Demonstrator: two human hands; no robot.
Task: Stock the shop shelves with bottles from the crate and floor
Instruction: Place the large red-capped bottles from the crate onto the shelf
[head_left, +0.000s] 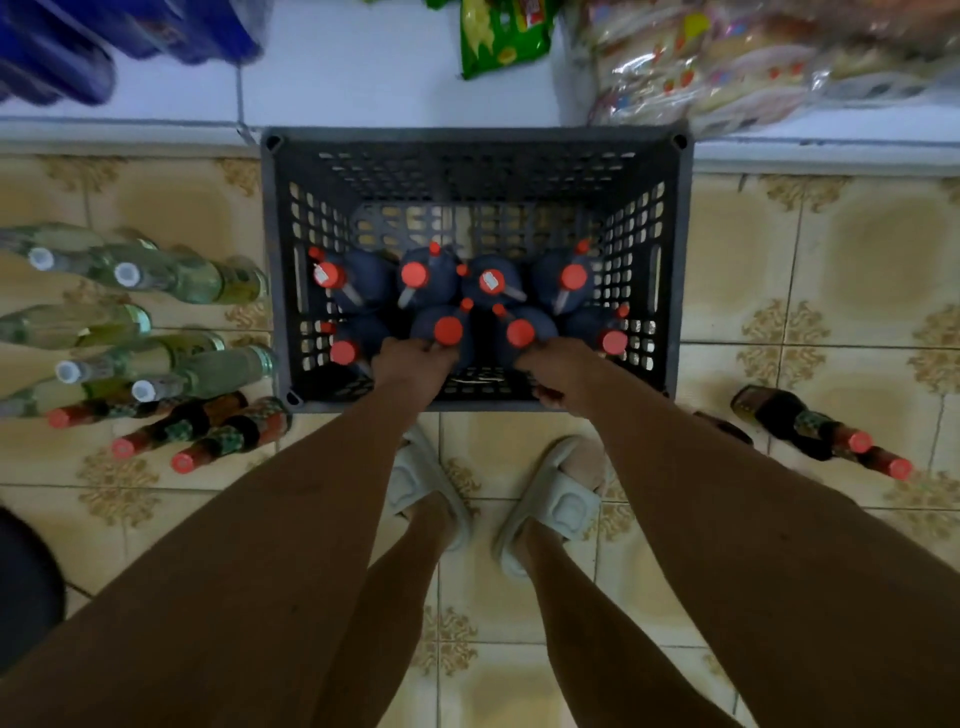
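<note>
Both hands reaching into the crate

Left hand is gripping a red-capped dark bottle – right hand is closing round its neighbour; more bottles are standing toward 12 o'clock.

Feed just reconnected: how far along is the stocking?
Done: hard to tell; the back of the crate is bare. In hand: left hand and right hand each reach to a front-row red-capped jug, grip not clearly closed. Left: eight jugs, plus clear bottles and sauce bottles on the floor.
</note>
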